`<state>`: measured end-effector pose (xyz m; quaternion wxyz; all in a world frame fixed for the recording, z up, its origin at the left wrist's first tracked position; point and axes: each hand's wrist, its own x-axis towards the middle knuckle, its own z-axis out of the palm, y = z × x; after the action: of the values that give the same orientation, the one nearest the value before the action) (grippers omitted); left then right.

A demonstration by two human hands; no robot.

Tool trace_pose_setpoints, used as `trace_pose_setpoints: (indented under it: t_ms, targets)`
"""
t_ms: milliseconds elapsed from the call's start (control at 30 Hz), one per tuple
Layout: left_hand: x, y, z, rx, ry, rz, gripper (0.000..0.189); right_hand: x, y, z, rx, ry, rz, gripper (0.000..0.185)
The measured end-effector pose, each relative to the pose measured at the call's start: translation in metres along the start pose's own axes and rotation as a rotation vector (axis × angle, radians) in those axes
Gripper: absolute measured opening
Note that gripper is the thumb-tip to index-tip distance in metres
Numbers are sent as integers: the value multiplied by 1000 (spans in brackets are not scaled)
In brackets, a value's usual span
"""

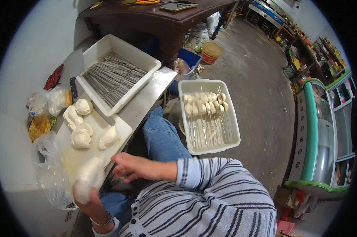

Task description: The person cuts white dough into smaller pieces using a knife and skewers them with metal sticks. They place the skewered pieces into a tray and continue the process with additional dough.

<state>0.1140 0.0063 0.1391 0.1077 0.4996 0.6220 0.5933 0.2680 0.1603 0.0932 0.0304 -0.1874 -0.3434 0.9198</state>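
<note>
My left hand point(91, 201) grips a long white piece of dough-like food point(91, 177), blurred, over the near end of a white cutting board point(61, 151). To its right my right hand point(126, 167) hangs beside the board's edge with fingers apart and nothing in it. On the board lie several smooth white lumps point(83, 106) of the same kind, one of them point(108, 138) set apart on the right. A white plastic tub point(184, 118) on the right holds metal skewers threaded with white slices point(196, 109). Another white tub point(107, 111) beyond the board holds many bare metal skewers point(113, 77).
A black-handled knife point(73, 88) lies left of the skewer tub. Plastic bags point(52, 171) and a small basket point(39, 127) line the wall side. A dark wooden table point(137, 13), a bucket point(211, 52) and a glass display cabinet point(323, 133) stand around.
</note>
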Motion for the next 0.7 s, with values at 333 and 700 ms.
trace_pose_setpoints:
  t_ms: [333,700]
  targets:
    - [32,29,77,356,-657,254,77,-107,-90,-120,15,428,-357,41]
    - [-12,-36,36,297,-302,-282,45,-257,-42,-313,-1256,1655,230,39]
